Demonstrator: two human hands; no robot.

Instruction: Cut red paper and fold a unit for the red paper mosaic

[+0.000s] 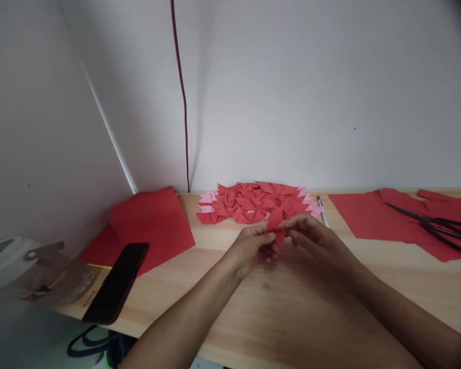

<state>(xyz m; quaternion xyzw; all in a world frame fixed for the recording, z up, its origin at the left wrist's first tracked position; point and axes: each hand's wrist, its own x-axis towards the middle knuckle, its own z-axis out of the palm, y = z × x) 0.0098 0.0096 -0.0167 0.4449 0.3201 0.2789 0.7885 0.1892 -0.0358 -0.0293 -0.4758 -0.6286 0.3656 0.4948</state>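
A small piece of red paper (275, 220) is held up above the middle of the table. My left hand (256, 245) pinches its lower part between thumb and fingers. My right hand (309, 234) is at the paper's right side, its fingertips touching or very close to it; whether they grip it I cannot tell. Just behind both hands lies a wide pile of folded red paper pieces (249, 197), with pink folded pieces (207, 198) showing at both ends.
A pen (323, 211) lies right of the pile. Black scissors (434, 221) rest on red paper sheets (372, 218) at the right. At left are a folded red sheet (149, 220), a black phone (117, 284) and a clear plastic container (57, 277). A cable (183, 97) hangs down the wall.
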